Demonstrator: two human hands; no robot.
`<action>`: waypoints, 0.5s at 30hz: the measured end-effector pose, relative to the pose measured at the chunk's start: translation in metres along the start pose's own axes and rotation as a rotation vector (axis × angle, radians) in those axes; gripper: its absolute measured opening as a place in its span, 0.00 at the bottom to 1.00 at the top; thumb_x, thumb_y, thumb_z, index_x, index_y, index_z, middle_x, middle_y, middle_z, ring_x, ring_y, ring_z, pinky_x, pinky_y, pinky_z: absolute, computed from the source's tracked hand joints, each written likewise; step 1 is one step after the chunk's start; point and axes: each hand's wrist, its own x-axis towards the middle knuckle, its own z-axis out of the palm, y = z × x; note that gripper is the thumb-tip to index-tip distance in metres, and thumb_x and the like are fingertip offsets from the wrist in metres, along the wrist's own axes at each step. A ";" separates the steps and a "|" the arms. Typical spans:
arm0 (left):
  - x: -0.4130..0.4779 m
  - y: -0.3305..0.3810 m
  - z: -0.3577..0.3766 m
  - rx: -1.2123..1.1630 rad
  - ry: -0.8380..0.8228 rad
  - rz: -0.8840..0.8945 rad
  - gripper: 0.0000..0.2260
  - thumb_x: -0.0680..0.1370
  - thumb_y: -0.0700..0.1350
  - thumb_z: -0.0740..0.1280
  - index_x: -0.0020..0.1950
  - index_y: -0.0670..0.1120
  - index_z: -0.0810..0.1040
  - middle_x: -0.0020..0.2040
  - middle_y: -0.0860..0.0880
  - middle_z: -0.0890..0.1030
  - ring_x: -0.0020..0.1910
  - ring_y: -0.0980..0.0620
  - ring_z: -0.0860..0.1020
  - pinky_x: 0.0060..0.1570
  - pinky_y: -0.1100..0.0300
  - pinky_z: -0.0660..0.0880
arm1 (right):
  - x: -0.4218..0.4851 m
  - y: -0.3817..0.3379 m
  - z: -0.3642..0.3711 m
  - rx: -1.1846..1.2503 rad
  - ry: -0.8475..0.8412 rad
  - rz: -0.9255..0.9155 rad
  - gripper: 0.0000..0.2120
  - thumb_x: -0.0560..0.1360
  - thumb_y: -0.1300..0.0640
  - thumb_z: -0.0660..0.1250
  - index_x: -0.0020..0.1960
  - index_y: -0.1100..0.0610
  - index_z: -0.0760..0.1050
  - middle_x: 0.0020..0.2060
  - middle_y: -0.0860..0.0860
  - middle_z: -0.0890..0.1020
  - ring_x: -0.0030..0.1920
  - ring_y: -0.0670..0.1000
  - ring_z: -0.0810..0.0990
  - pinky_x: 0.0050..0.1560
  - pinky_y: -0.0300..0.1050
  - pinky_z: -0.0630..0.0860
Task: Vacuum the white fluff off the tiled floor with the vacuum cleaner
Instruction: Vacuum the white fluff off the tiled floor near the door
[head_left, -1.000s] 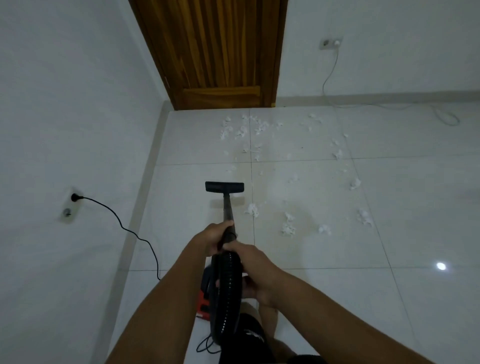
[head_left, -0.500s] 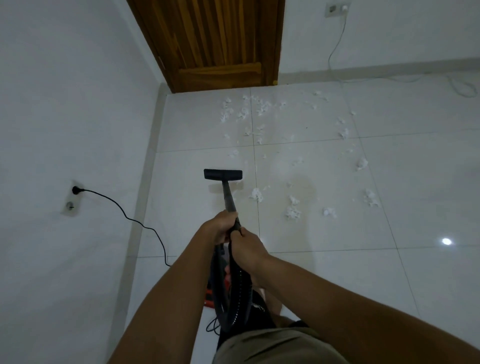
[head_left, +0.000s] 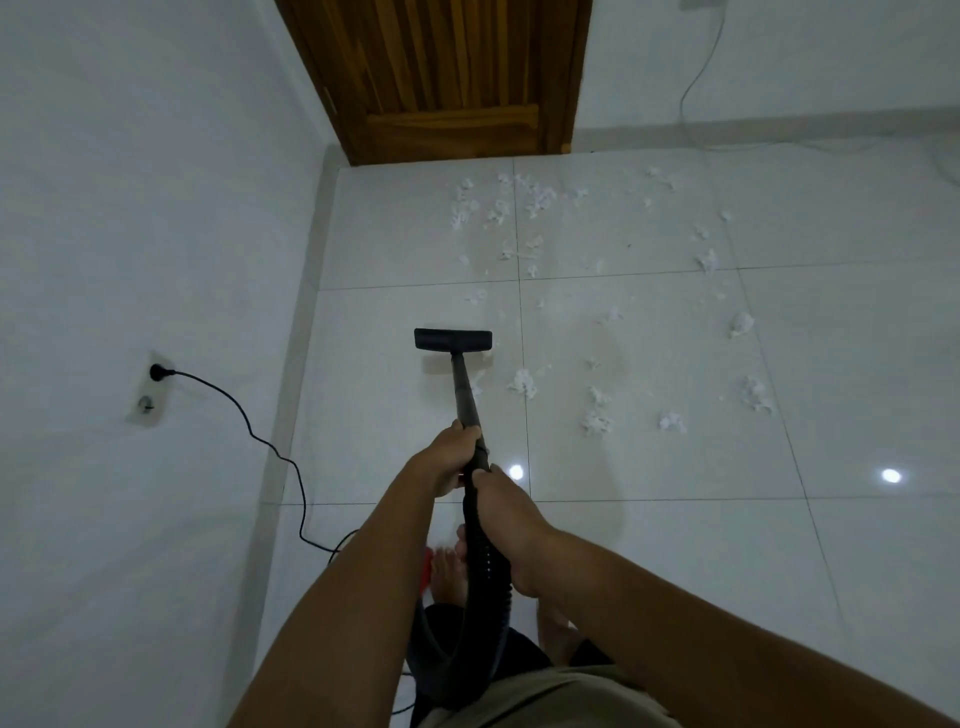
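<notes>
I hold a black vacuum wand (head_left: 463, 391) with both hands. My left hand (head_left: 448, 457) grips the tube higher up; my right hand (head_left: 506, 525) grips the ribbed black hose (head_left: 483, 582) just below it. The flat black nozzle (head_left: 452, 340) rests on the white tiled floor (head_left: 675, 545). White fluff (head_left: 522, 383) lies just right of the wand, with more clumps (head_left: 596, 422) further right and a scattered patch (head_left: 498, 210) near the door. The red and black vacuum body (head_left: 427, 571) is mostly hidden behind my arms.
A black power cord (head_left: 249, 426) runs from a wall socket (head_left: 156, 372) on the left wall down to the floor. A wooden door (head_left: 447, 78) stands at the far end. A white cable (head_left: 696, 88) hangs along the back wall. My bare foot (head_left: 448, 574) is beside the hose.
The view has tilted down and moved forward. The nozzle has slid slightly toward the door, and my hands have shifted further up the wand.
</notes>
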 end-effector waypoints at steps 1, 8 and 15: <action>0.001 0.001 -0.003 -0.009 -0.008 0.006 0.07 0.84 0.44 0.55 0.60 0.46 0.67 0.50 0.43 0.76 0.52 0.46 0.75 0.57 0.50 0.75 | -0.001 -0.001 0.002 0.041 -0.002 0.006 0.19 0.84 0.45 0.52 0.70 0.50 0.70 0.49 0.57 0.80 0.46 0.56 0.81 0.56 0.56 0.81; 0.007 0.001 -0.034 0.023 -0.100 -0.054 0.08 0.84 0.45 0.57 0.63 0.48 0.65 0.54 0.42 0.77 0.49 0.47 0.76 0.54 0.51 0.76 | 0.003 -0.003 0.038 0.174 0.028 0.094 0.16 0.85 0.46 0.53 0.58 0.55 0.73 0.33 0.56 0.78 0.28 0.51 0.76 0.33 0.45 0.77; 0.001 -0.012 -0.068 0.223 -0.204 -0.156 0.09 0.81 0.42 0.60 0.58 0.39 0.71 0.46 0.42 0.77 0.45 0.46 0.76 0.51 0.51 0.76 | 0.008 0.001 0.092 0.048 0.169 0.066 0.18 0.85 0.52 0.50 0.65 0.58 0.74 0.34 0.56 0.79 0.31 0.52 0.77 0.37 0.48 0.76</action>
